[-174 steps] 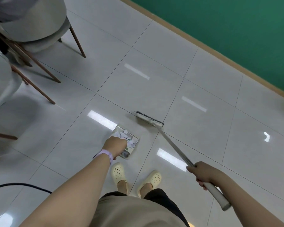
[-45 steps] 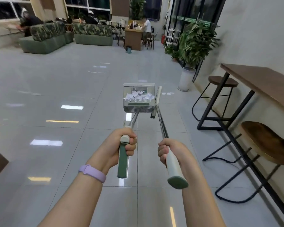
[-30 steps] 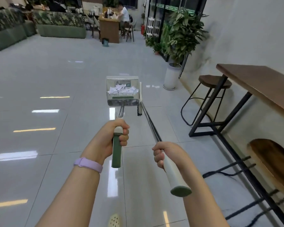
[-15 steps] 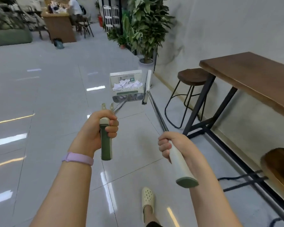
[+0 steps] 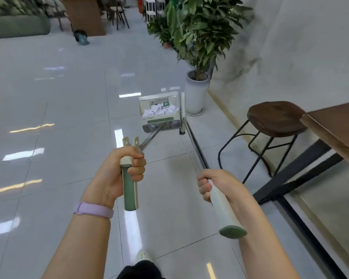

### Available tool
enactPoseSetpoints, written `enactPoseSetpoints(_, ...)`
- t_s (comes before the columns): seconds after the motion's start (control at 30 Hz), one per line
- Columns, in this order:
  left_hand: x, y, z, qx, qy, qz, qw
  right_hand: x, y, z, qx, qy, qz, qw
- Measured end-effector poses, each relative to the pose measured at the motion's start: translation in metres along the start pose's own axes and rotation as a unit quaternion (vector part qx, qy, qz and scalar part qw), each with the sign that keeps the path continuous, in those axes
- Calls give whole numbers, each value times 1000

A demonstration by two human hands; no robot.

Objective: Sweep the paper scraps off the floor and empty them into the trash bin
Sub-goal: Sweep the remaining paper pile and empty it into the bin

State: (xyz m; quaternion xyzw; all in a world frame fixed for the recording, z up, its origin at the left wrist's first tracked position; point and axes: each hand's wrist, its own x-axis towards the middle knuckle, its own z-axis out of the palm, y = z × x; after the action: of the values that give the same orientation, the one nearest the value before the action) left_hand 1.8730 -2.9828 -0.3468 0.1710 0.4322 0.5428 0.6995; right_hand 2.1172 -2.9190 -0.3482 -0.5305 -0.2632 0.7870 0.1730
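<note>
Notice first your left hand point(image 5: 117, 174): its fingers curl fully round the matte green grip of the dustpan handle point(image 5: 129, 190), thumb side up, with a lilac band point(image 5: 93, 210) on the wrist. Your right hand point(image 5: 216, 186) is clenched round the smooth white grip of the broom handle point(image 5: 222, 208), whose flat end cap is pale green. From each grip a thin, shiny metal shaft runs forward. The left shaft ends at the dustpan point(image 5: 159, 123), a boxy, glossy silver-grey pan held off the floor, its open face tilted toward you. Crumpled white paper scraps point(image 5: 159, 111) lie heaped inside it, above a row of comb-like teeth. The right shaft ends at the broom head point(image 5: 182, 113), a narrow pale bar with dark bristles, seen end-on and just beside the dustpan's right edge. Beyond stand a leafy plant in a white cylindrical pot point(image 5: 195, 93), a round dark wooden stool point(image 5: 274, 117) on black metal legs, and a wooden tabletop point(image 5: 336, 125). The floor point(image 5: 58, 117) is polished grey tile.
</note>
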Motion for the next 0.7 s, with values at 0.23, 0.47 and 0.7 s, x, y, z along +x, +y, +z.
enactPoseSetpoints(0.23,176,81,-57,0,69,-42,997,168,-117,59,-50,17,54,997)
enactPoseSetpoints(0.47,335,218,-94,-20,85,-62,994,297,-255,135,22,18,82,996)
enactPoseSetpoints(0.7,480,319,-136,-25,40,-63,997,431,-378,194,-3,45,28,999)
